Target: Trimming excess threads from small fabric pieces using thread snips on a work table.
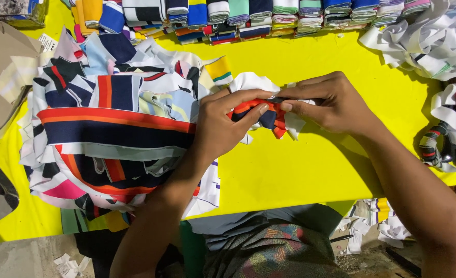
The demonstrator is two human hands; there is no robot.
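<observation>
1. We see our left hand [223,123] and right hand [326,103] both pinched shut on a small striped fabric piece [264,116] above the yellow table [300,170].
2. We judge edges should stay aligned, grip firm.
3. Leftward lies the striped fabric pile [109,134]; beyond, folded stacks [248,18].
</observation>
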